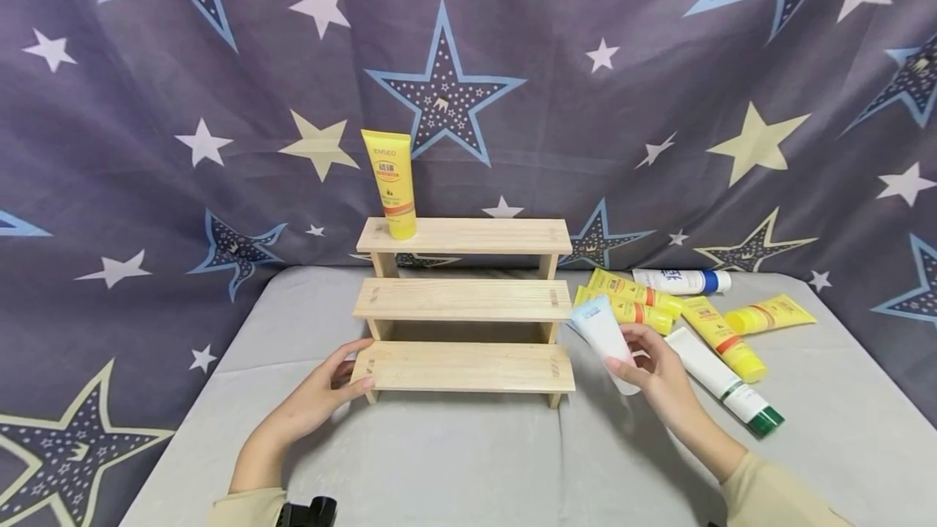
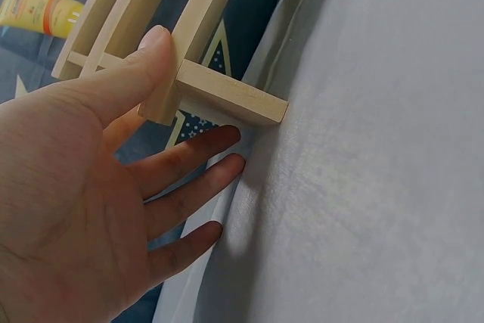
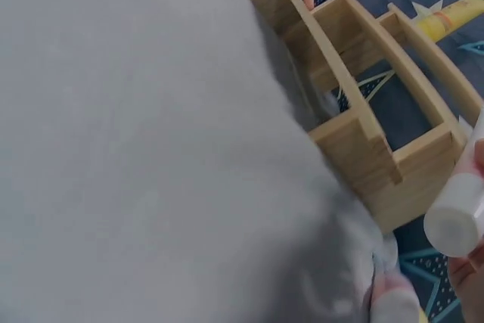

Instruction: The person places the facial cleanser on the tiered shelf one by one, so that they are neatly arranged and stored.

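Note:
A three-tier wooden rack [image 1: 463,367] stands on the grey cloth. At the left end of its lowest board, my left hand [image 1: 315,397] grips the wood between thumb and index finger; the other fingers [image 2: 197,196] extend loosely in the left wrist view. My right hand [image 1: 662,381] holds a white and pink tube [image 1: 606,336] with a light blue flat end, tilted, just right of the rack. In the right wrist view the tube's round cap [image 3: 454,225] points down at the right edge. One yellow tube [image 1: 394,185] stands cap-down at the left of the top board.
Several yellow tubes [image 1: 721,338] lie right of the rack, some overlapping. Among them are a white tube with a green cap [image 1: 721,376] and a white tube with a blue cap [image 1: 681,281]. A star-patterned curtain [image 1: 527,153] hangs behind the rack.

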The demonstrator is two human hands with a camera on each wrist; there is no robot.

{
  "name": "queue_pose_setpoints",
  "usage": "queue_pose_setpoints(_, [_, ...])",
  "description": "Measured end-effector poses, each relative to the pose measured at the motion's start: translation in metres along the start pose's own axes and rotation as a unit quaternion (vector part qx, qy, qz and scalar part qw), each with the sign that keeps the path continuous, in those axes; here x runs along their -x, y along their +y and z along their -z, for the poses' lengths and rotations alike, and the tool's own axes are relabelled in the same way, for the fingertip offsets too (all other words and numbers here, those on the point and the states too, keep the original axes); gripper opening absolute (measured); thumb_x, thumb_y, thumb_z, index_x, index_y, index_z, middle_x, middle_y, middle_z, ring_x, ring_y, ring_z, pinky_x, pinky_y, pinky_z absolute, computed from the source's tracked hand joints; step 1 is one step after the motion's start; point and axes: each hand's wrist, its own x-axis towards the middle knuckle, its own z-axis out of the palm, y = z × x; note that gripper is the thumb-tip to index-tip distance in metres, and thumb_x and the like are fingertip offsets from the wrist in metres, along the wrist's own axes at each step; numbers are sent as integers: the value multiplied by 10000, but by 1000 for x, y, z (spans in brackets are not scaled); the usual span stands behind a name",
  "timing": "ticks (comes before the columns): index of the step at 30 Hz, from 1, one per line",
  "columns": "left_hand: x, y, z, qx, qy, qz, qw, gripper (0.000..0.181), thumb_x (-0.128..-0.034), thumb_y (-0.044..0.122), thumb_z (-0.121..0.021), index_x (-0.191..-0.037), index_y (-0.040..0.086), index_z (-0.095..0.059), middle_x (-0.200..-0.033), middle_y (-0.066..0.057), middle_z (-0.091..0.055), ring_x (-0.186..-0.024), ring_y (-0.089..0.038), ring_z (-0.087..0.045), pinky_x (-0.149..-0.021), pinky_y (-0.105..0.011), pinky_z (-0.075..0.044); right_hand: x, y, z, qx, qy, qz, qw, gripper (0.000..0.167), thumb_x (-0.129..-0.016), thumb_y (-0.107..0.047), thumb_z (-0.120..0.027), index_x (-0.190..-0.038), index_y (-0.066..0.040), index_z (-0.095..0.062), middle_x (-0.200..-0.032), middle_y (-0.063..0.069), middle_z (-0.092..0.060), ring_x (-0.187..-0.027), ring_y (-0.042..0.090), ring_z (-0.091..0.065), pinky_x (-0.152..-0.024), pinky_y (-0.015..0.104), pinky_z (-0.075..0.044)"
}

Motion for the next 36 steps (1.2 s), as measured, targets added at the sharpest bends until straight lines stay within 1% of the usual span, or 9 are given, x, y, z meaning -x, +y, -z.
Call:
queue_pose_setpoints(4, [0,0,0,15,-7,7,10000,661,-977,281,-647,-1529,119,-322,-1430,-281,-460,-1319,-432,-441,-1002,-535,-426,-3,-9,-7,-231,50,140,9996,414,-827,76,-715,-1208,91,-553,-1006,29,-577,-895,61,-533,-747,216,-463])
queue_pose_setpoints(8, [1,0,-1,8,-17,31,10000,662,-979,287,-643,-1531,121,-318,-1436,-281,-454,-1322,-433,-438,-1003,-536,-425,-6,-12,-16,-422,95,380,9983,414,-801,118,-705,-1187,111,-556,-977,-30,-584,-884,64,-537,-742,211,-467])
queue_pose_setpoints(11, [1,1,-1,20,-6,76,10000,662,-978,292,-643,-1532,128,-319,-1438,-276,-454,-1323,-428,-439,-1006,-534,-424,-9,-15,-21,-521,67,462,9975,415,-796,132,-697,-1186,118,-554,-971,-22,-582,-880,73,-537,-738,209,-466])
queue_pose_setpoints(15, [1,1,-1,4,-8,130,9999,668,-977,303,-644,-1534,136,-316,-1443,-270,-452,-1326,-423,-438,-1003,-536,-426,-15,-23,-26,-593,44,437,9973,415,-816,113,-700,-1201,107,-547,-986,2,-572,-889,76,-537,-740,210,-461])
queue_pose_setpoints(17, [1,1,-1,-15,-17,136,9999,672,-976,310,-644,-1535,137,-313,-1447,-270,-447,-1329,-426,-433,-1000,-539,-427,-18,-26,-28,-653,55,450,9968,416,-824,110,-695,-1210,104,-538,-1000,-15,-572,-899,77,-536,-744,207,-458])
queue_pose_setpoints(23, [0,1,0,-8,-23,165,9999,676,-975,312,-647,-1535,137,-312,-1445,-270,-451,-1328,-423,-438,-998,-540,-429,-26,-37,-35,-819,90,651,9945,423,-821,134,-676,-1216,110,-527,-1020,-62,-592,-917,85,-536,-754,203,-453])
queue_pose_setpoints(29, [-1,0,0,-53,-18,205,9998,677,-974,315,-649,-1536,145,-311,-1439,-270,-459,-1324,-417,-446,-1000,-548,-423,-35,-49,-45,-1189,73,882,9890,427,-799,170,-653,-1204,134,-522,-1030,-73,-596,-941,103,-536,-793,235,-435])
queue_pose_setpoints(36, [0,1,0,-97,-6,199,9998,678,-972,315,-651,-1533,141,-313,-1424,-277,-472,-1311,-418,-460,-996,-557,-423,-45,-63,-62,-1277,30,1033,9864,438,-815,181,-654,-1221,117,-502,-1055,-62,-596,-966,98,-534,-834,247,-422])
